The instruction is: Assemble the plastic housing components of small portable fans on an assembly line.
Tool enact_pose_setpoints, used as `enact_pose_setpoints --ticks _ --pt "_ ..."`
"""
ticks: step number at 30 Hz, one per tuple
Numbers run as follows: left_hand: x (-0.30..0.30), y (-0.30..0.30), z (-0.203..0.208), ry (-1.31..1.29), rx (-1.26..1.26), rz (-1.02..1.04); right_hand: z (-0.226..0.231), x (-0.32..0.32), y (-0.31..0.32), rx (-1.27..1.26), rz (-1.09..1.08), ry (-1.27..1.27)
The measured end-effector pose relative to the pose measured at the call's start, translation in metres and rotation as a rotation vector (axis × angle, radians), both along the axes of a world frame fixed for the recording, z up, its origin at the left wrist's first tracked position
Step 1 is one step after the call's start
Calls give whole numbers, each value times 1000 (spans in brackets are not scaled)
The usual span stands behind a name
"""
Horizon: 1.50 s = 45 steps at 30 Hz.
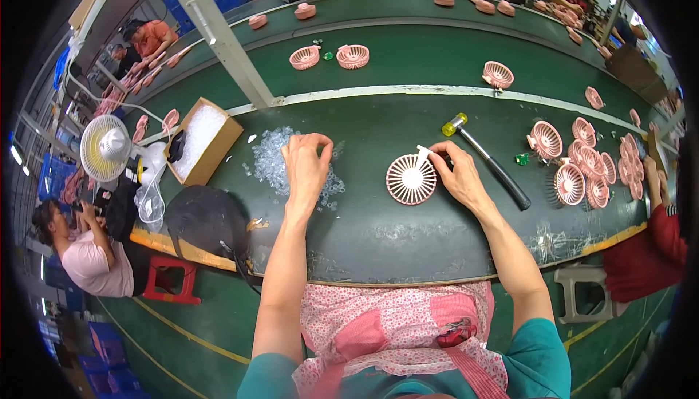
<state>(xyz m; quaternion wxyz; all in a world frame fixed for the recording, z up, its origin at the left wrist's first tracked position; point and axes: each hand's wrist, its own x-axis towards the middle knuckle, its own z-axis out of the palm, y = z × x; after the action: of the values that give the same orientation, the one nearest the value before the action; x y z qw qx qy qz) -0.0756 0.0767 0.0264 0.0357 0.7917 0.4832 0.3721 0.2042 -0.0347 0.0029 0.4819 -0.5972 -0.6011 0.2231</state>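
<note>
Beside a heap of small clear plastic pieces on the bench, my left hand is raised with thumb and forefinger drawn together. Whatever may be in that pinch is too small to make out. My right hand grips the short white neck of a round pink fan housing, its fingers and thumb at the upper right of the rim. The housing lies on the dark green bench, its slatted ring around a white middle. To the right of this hand rests a hammer with a yellow head and black handle.
More pink fan housings cluster on the right of the bench. An open carton of clear pieces, a black rounded object and a small fan are at left. Beyond the metal rail runs a green conveyor; co-workers sit on both sides.
</note>
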Motion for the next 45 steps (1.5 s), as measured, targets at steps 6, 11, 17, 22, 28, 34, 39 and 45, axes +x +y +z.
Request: enact_pose_setpoints --ticks 6,11,17,22,28,34,39,45 --pt "34 -23 -18 -1075 -999 -531 10 -29 -7 163 105 189" --pt "56 -41 -27 -1217 -1207 -639 12 -34 -12 170 119 127" --pt "61 -48 -22 -1203 -1227 -595 15 -37 -15 191 141 93" --pt "60 -53 -17 -930 -1019 -546 12 -36 -15 180 90 98" --pt "63 -59 -17 -771 -869 -558 8 -29 -17 223 72 25" --pt "64 -56 -22 -965 -1029 -634 13 -27 -17 218 166 -5" --pt "66 -58 -25 -1046 -1079 -692 13 -24 -15 194 194 18" --pt "64 -54 -28 -1166 -1197 -633 18 -19 -18 92 158 82"
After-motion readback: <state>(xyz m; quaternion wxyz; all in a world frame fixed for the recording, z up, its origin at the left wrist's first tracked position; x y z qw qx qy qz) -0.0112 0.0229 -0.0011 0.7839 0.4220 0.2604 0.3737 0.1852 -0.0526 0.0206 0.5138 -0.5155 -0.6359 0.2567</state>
